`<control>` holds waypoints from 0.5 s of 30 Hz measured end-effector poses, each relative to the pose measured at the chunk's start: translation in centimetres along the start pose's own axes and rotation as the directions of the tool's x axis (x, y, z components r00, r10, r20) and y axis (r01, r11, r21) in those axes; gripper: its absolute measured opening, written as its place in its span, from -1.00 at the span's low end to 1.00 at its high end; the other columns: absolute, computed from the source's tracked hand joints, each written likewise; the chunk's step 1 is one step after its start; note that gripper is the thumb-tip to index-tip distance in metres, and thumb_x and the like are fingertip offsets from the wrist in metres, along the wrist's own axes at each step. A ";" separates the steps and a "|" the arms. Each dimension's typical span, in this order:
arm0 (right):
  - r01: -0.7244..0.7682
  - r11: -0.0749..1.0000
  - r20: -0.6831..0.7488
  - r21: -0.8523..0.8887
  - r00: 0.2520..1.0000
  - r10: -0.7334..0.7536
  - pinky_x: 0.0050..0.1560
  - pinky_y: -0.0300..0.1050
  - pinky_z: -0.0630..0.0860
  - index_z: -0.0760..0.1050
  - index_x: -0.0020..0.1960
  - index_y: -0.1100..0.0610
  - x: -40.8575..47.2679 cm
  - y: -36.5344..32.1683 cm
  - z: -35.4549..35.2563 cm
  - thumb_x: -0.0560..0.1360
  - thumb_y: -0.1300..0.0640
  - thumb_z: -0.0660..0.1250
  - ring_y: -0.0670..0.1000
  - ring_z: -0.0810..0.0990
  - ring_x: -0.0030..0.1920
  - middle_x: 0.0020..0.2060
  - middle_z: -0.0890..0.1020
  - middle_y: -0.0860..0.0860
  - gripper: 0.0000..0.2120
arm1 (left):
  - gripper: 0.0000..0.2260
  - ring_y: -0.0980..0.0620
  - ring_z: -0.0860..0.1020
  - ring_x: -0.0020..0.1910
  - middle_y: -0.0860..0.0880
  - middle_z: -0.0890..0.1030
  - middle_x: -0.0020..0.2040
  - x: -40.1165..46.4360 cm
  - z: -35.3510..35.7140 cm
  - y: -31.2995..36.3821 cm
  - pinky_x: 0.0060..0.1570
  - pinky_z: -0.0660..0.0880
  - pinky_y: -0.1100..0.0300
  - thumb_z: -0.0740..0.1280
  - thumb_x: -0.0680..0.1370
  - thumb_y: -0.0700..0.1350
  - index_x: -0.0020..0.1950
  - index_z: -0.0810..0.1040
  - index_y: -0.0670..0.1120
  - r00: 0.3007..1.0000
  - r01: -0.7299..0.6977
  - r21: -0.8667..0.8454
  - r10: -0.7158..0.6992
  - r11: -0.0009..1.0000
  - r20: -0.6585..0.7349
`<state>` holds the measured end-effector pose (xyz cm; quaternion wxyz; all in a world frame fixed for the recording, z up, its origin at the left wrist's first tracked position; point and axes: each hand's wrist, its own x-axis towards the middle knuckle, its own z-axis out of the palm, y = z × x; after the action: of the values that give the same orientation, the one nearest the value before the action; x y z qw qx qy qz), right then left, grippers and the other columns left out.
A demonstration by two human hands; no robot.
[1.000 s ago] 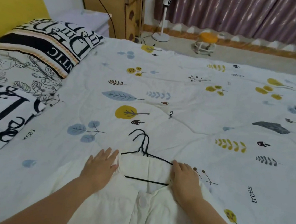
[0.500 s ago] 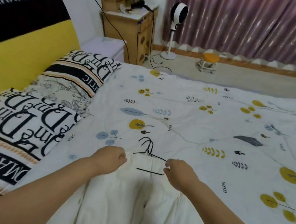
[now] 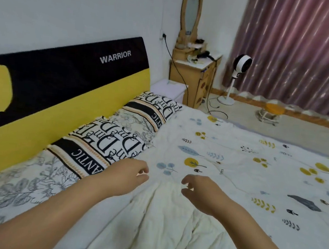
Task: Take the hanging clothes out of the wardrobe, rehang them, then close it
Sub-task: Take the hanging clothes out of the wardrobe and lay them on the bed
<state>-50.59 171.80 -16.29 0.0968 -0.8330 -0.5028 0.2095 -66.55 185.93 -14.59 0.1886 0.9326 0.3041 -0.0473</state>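
A cream-white garment [image 3: 161, 221] lies bunched on the bed, its folds fanning down from a top edge held between my hands. My left hand [image 3: 132, 174] pinches the left corner of that edge between thumb and fingers. At the right corner, my right hand [image 3: 197, 190] has its fingers curled on the fabric. The black wire hangers are not visible now. The wardrobe is out of view.
A leaf-print white bedspread [image 3: 255, 174] covers the bed. Lettered pillows [image 3: 117, 139] lie at left against a black and yellow headboard [image 3: 62, 85]. Beyond stand a wooden dresser with mirror [image 3: 195, 77], a white fan [image 3: 235, 79], a small orange stool [image 3: 270, 113] and a purple curtain [image 3: 301, 53].
My head has tilted up, so the headboard and dresser came into view. Both hands went from flat on the garment to gripping its top and drawing it up; the hangers dropped out of sight.
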 end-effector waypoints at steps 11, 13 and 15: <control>0.335 0.942 0.014 -0.014 0.942 -0.335 0.20 -0.19 0.34 0.32 0.39 0.02 -8.4 -18.4 1.7 0.59 0.02 0.17 0.02 0.43 0.28 0.31 0.45 0.01 -0.63 | -0.65 0.07 0.42 0.27 0.06 0.42 0.34 -20.0 -7.0 -8.2 0.22 0.36 0.20 0.16 0.60 0.07 0.37 0.35 0.04 0.967 0.194 0.062 -0.180 0.979 -0.179; 0.387 0.922 0.007 -0.026 0.922 -0.387 0.19 -0.18 0.35 0.33 0.39 0.02 -9.6 -21.6 2.3 0.59 0.01 0.18 0.03 0.43 0.27 0.30 0.46 0.01 -0.62 | -0.65 0.09 0.39 0.30 0.09 0.40 0.36 -23.7 -7.7 -9.5 0.23 0.32 0.23 0.16 0.60 0.08 0.38 0.33 0.05 0.954 0.233 0.062 -0.216 0.970 -0.208; 0.447 0.893 0.003 -0.042 0.894 -0.448 0.21 -0.17 0.35 0.32 0.39 0.03 -10.7 -24.6 2.9 0.58 0.00 0.19 0.03 0.43 0.29 0.31 0.46 0.01 -0.61 | -0.65 0.11 0.38 0.31 0.09 0.40 0.36 -27.3 -8.4 -10.9 0.23 0.31 0.23 0.16 0.59 0.09 0.37 0.33 0.06 0.934 0.282 0.053 -0.262 0.958 -0.242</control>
<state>-75.83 173.95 -7.03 0.1266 -0.6976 -0.6848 0.1684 -95.25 182.21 -4.78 0.1028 0.8879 0.4479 0.0232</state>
